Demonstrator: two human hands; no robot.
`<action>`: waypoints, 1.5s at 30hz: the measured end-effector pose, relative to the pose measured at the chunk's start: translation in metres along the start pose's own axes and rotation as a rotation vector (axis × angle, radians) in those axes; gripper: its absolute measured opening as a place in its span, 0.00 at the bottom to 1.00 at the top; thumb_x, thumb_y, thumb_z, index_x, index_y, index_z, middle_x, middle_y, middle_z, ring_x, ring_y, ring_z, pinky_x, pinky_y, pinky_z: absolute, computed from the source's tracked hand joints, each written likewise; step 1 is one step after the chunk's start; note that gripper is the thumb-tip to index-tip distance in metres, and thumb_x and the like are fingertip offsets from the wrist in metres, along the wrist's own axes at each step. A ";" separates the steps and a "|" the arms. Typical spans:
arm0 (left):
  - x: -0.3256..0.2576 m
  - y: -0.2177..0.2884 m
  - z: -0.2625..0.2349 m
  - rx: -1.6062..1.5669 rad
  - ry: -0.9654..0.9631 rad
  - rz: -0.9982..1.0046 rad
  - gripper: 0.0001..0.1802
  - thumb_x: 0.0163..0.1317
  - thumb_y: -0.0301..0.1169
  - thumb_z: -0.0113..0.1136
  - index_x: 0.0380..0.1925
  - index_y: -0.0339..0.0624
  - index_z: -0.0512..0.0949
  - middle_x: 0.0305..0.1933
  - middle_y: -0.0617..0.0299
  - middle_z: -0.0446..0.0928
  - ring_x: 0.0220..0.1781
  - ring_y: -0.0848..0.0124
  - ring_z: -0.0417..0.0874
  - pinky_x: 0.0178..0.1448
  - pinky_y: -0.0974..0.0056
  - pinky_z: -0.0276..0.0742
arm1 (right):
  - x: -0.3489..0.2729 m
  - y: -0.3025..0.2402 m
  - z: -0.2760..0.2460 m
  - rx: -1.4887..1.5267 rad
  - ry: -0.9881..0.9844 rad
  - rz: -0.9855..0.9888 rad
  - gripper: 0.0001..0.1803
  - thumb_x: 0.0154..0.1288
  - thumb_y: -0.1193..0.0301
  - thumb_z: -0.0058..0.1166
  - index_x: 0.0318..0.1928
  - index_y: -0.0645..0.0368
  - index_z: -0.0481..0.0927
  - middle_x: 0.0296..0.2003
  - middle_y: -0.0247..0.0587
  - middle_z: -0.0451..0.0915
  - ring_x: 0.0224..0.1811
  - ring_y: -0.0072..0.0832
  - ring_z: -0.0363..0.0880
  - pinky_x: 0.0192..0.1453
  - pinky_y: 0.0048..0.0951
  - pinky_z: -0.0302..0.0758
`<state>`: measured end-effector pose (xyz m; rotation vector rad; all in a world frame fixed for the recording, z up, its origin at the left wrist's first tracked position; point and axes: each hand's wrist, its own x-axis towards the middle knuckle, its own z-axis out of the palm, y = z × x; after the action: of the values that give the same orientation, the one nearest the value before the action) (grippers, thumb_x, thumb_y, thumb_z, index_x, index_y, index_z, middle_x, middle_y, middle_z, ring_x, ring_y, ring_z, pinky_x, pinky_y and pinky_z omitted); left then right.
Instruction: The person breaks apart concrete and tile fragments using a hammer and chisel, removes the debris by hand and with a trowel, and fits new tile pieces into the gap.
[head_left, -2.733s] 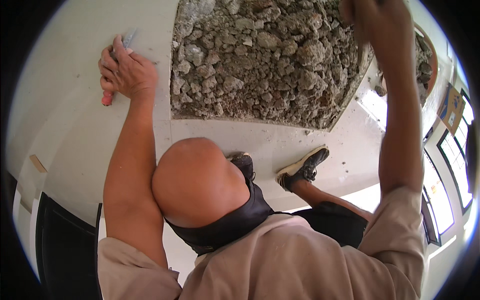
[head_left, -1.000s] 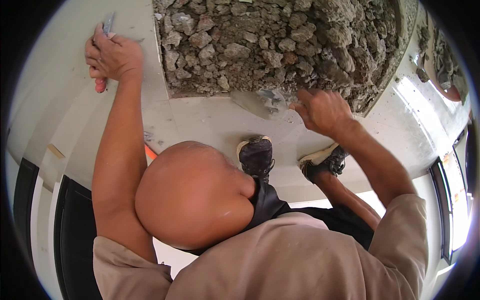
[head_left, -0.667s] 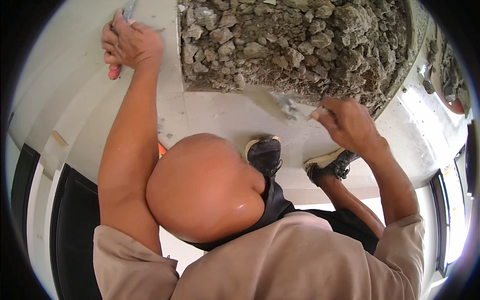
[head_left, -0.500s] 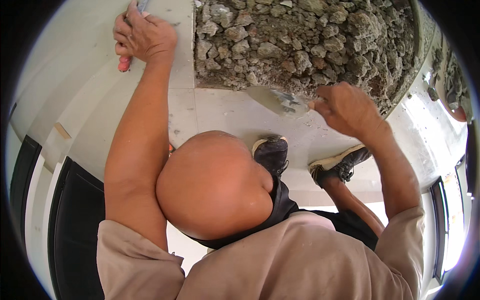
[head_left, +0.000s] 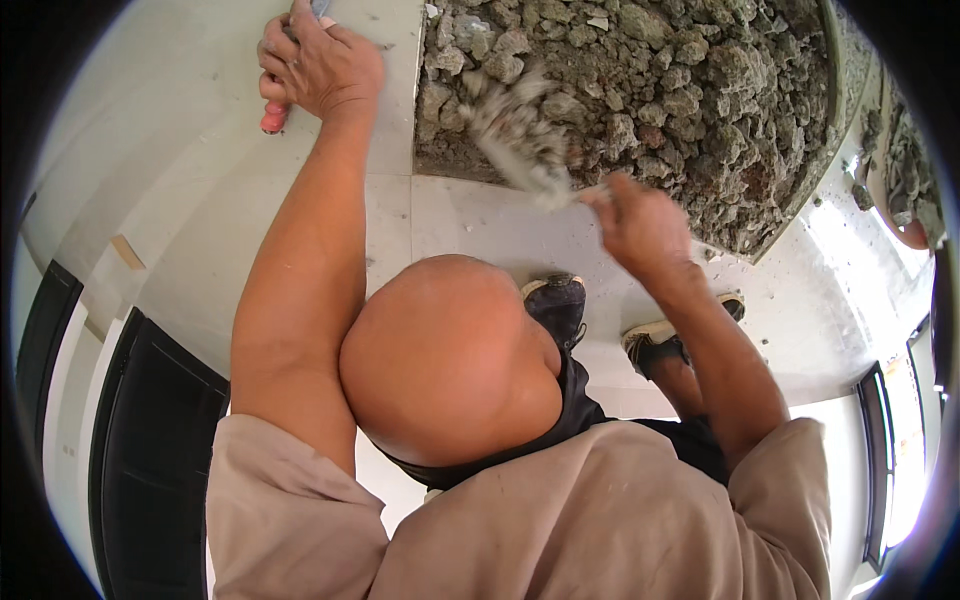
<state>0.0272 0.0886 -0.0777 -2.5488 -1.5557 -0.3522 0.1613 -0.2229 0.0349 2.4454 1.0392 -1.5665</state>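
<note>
My right hand (head_left: pixel 645 228) is closed around the short handle of a trowel (head_left: pixel 592 193). Its blade, smeared by motion, carries a heap of crumbly grey lumps (head_left: pixel 530 125) over the near left edge of a rough bed of grey mortar rubble (head_left: pixel 680 110). At the upper left, my left hand (head_left: pixel 325 68) rests by the pale tiled floor, its fingers wrapped around a tool with a red handle (head_left: pixel 273 119). A grey end of that tool shows above the fingers; its exact kind is hidden.
Pale floor tiles (head_left: pixel 455 215) border the rubble along a straight edge. My bent knee (head_left: pixel 450 350) and dark shoes (head_left: pixel 556 305) are close below it. More rubble (head_left: pixel 910 170) lies in a round container at the far right. A dark door (head_left: pixel 155 450) stands at the left.
My right hand has moved left with the trowel, whose blade now carries grey lumps above the rubble's edge. My left hand keeps its hold on the red-handled tool.
</note>
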 end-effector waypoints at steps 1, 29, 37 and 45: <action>0.003 -0.002 0.003 -0.001 0.007 0.000 0.30 0.65 0.30 0.57 0.70 0.53 0.73 0.73 0.54 0.70 0.76 0.53 0.65 0.76 0.44 0.53 | 0.000 0.010 -0.008 0.033 0.077 0.058 0.21 0.76 0.51 0.56 0.44 0.59 0.80 0.30 0.63 0.85 0.38 0.59 0.87 0.45 0.60 0.81; 0.003 -0.012 0.022 -0.081 0.003 -0.012 0.25 0.70 0.40 0.52 0.67 0.63 0.77 0.74 0.64 0.68 0.76 0.58 0.59 0.72 0.45 0.47 | -0.062 0.133 -0.101 -0.016 0.148 0.113 0.21 0.72 0.54 0.61 0.35 0.62 0.83 0.19 0.50 0.77 0.23 0.44 0.77 0.38 0.48 0.76; 0.003 -0.018 0.026 -0.124 0.035 0.008 0.26 0.70 0.41 0.52 0.68 0.64 0.77 0.74 0.60 0.68 0.76 0.55 0.60 0.74 0.43 0.48 | -0.130 0.137 -0.139 0.274 0.278 0.088 0.17 0.75 0.60 0.61 0.43 0.64 0.82 0.17 0.39 0.68 0.21 0.26 0.65 0.28 0.36 0.65; 0.006 -0.019 0.031 -0.161 0.051 0.046 0.26 0.71 0.44 0.49 0.69 0.68 0.77 0.75 0.57 0.69 0.77 0.52 0.61 0.75 0.41 0.50 | -0.174 0.196 -0.037 0.078 -0.058 0.299 0.14 0.70 0.63 0.62 0.43 0.62 0.82 0.29 0.57 0.84 0.34 0.58 0.83 0.42 0.51 0.77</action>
<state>0.0166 0.1099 -0.1060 -2.6670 -1.5056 -0.5535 0.2556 -0.4477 0.1377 2.4465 0.5798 -1.5915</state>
